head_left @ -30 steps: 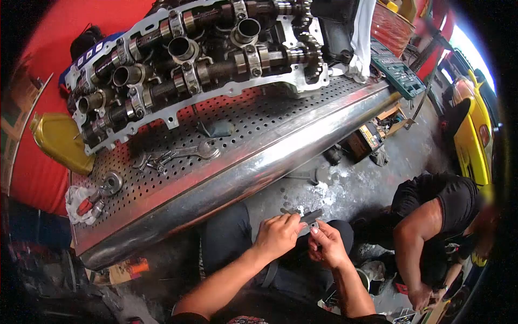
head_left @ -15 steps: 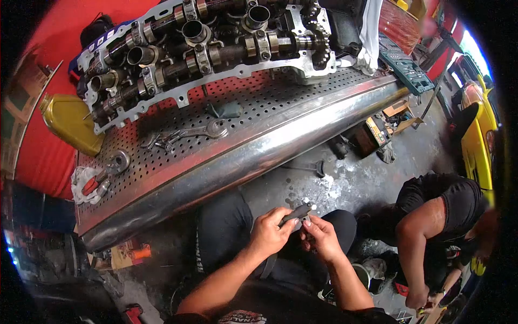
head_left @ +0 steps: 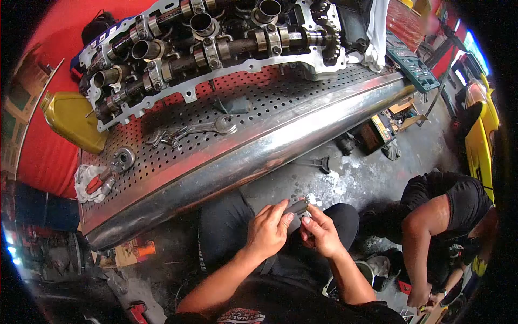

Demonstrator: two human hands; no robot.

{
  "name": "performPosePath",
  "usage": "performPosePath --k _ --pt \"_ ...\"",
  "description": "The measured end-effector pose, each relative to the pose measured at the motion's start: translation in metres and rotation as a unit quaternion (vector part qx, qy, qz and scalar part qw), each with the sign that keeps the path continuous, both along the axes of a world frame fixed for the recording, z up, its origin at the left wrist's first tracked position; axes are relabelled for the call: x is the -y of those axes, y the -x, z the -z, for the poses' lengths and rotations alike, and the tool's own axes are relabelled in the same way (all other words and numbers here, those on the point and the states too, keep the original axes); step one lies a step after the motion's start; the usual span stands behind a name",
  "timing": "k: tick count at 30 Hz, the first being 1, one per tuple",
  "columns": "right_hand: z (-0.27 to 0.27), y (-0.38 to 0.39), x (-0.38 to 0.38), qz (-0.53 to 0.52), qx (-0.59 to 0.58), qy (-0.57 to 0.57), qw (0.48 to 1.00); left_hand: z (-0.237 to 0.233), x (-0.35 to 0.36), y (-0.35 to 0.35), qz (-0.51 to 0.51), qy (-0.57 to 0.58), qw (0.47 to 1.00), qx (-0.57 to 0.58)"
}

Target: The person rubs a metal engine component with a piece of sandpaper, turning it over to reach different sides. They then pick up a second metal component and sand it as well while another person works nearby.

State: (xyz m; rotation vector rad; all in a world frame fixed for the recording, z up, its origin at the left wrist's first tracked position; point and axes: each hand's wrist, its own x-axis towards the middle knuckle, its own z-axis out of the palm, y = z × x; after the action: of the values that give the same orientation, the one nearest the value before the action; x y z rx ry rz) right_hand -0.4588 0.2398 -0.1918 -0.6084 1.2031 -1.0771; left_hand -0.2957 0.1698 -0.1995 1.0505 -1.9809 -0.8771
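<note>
My left hand [head_left: 268, 229] pinches a small dark grey, roughly cylindrical part [head_left: 296, 208] between thumb and fingers, over my lap. At its other end my right hand [head_left: 322, 231] is closed on the same part, thumb on the near side. What exactly the part is I cannot make out. Beyond my hands, an engine cylinder head [head_left: 190, 95] with camshafts lies on a perforated metal bench [head_left: 270, 97]. A wrench [head_left: 208, 127] and several small metal pieces lie in front of it. A ratchet [head_left: 123, 160] with a red handle rests on a white rag [head_left: 86, 178].
A gold oil jug [head_left: 75, 124] stands at the bench's left end. An open green tool case [head_left: 413, 65] overhangs the right end. At the lower right, another person's arm [head_left: 423, 243] reaches down. A cardboard box [head_left: 402, 116] sits on the floor.
The dark part has tilted, and my left fingers have moved further over it. My right hand has stayed closed on it. The view has shifted slightly.
</note>
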Motion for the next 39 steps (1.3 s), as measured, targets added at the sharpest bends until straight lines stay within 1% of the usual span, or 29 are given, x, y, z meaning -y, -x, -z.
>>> performPosePath --k 1,4,10,13,14,15,17,18,19,20,21,22,23,24,25,26,29,32,33,35,36,37,38,39 --pt "-0.001 0.002 0.0 -0.008 -0.007 0.001 1.0 0.001 0.0 0.001 -0.004 -0.006 1.0 -0.002" --pt "0.0 0.006 0.002 -0.021 -0.042 0.014 0.999 0.001 0.005 -0.002 0.067 -0.052 0.996 0.005" --pt "-0.009 0.01 0.008 -0.022 -0.02 0.009 1.0 0.003 0.006 -0.001 0.061 0.047 0.997 0.02" --pt "-0.008 0.007 0.01 -0.008 -0.002 0.01 1.0 -0.007 0.02 -0.004 0.061 0.117 0.989 0.068" --pt "-0.007 0.005 0.009 -0.001 0.005 0.008 1.0 -0.007 0.022 -0.002 0.049 0.159 0.984 0.061" --pt "-0.006 0.005 0.007 -0.01 -0.021 0.006 1.0 -0.005 0.017 -0.002 0.057 0.063 0.995 0.054" --pt "-0.003 0.009 0.011 -0.023 -0.077 0.008 0.997 0.0 0.014 -0.002 0.073 -0.119 0.99 0.035" --pt "-0.003 0.01 0.008 -0.034 -0.073 0.012 0.997 0.005 0.023 -0.008 0.144 -0.302 0.942 -0.021" --pt "-0.002 0.009 0.008 -0.029 -0.077 0.02 0.996 0.007 0.035 -0.016 0.205 -0.473 0.853 -0.078" --pt "0.001 0.006 0.007 -0.024 -0.078 0.026 0.996 0.006 0.036 -0.018 0.205 -0.496 0.838 -0.097" --pt "0.006 0.002 0.006 -0.018 -0.079 0.032 0.996 0.01 0.037 -0.014 0.201 -0.44 0.872 -0.077" --pt "0.012 0.001 0.009 0.002 -0.056 0.036 0.998 0.012 0.032 -0.01 0.164 -0.311 0.936 -0.027" --pt "0.019 -0.001 0.01 0.024 -0.035 0.018 0.999 0.011 0.029 -0.004 0.123 -0.171 0.977 0.023" --pt "0.023 -0.005 0.009 0.047 -0.012 0.0 0.999 0.014 0.029 0.0 0.102 -0.059 0.991 0.065" --pt "0.025 -0.009 0.007 0.07 0.011 -0.02 0.997 0.019 0.029 0.002 0.081 0.054 0.99 0.106" --pt "0.024 -0.011 0.008 0.077 0.018 -0.017 0.997 0.022 0.031 0.005 0.056 0.168 0.974 0.143" --pt "0.006 -0.012 0.01 0.09 0.036 -0.021 0.995 0.018 0.027 0.013 0.007 0.205 0.971 0.12" --pt "0.0 -0.007 0.009 0.079 0.027 -0.035 0.996 0.013 0.02 0.017 -0.001 0.193 0.973 0.129" --pt "0.003 -0.005 0.007 0.071 0.015 -0.04 0.997 0.018 0.019 0.015 0.034 0.102 0.989 0.106" --pt "0.003 -0.001 0.006 0.043 -0.004 -0.031 0.999 0.031 0.02 0.009 0.103 -0.08 0.99 0.056" --pt "-0.002 0.002 0.003 0.022 -0.013 -0.022 0.999 0.023 0.025 0.002 0.168 -0.24 0.955 -0.04" --pt "-0.005 0.002 0.0 0.002 -0.019 -0.015 1.0 0.018 0.03 -0.005 0.201 -0.348 0.913 -0.063" --pt "-0.007 0.002 -0.002 -0.006 -0.041 0.005 0.999 0.014 0.037 -0.01 0.233 -0.451 0.858 -0.085" --pt "-0.009 0.003 -0.002 -0.015 -0.064 0.027 0.997 0.011 0.041 -0.012 0.261 -0.545 0.79 -0.106"
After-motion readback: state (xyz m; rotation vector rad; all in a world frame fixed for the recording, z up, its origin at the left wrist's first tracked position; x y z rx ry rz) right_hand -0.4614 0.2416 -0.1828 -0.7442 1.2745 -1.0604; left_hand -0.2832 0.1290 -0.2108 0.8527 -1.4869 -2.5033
